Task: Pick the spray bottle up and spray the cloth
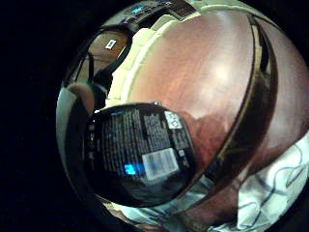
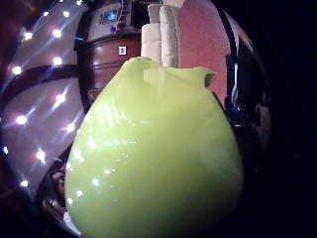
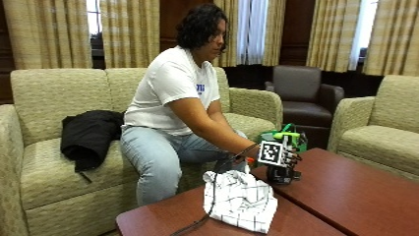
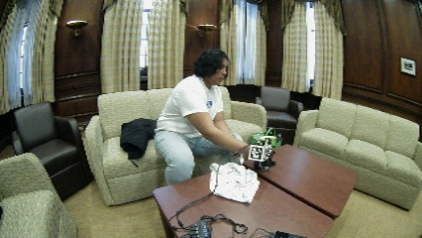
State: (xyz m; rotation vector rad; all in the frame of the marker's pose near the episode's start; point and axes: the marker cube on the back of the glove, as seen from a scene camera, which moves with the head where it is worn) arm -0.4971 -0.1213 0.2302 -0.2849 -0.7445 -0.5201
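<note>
The spray bottle [image 3: 284,173] has a dark body and a lime-green spray head, and stands upright at the near edge of the wooden table [image 3: 347,191]. My gloved right hand [image 3: 290,159] grips the bottle around its neck, fingers curled round it. I cannot tell whether its base touches the table. In the thumb side palm view, the green spray head [image 2: 153,163] fills the picture. The little finger side palm view shows the dark labelled body [image 1: 140,154] close to the palm. A crumpled white cloth [image 3: 239,199] with thin dark checks lies on the table just beside the bottle; the cloth [image 1: 270,193] also shows past the body.
A seam [image 3: 288,201] divides the table into two parts. Cables and a small device [image 4: 208,228] lie at its front end. The person sits on a beige sofa [image 3: 45,162] with a black jacket [image 3: 88,135] on it. Another sofa [image 4: 369,148] stands to the right.
</note>
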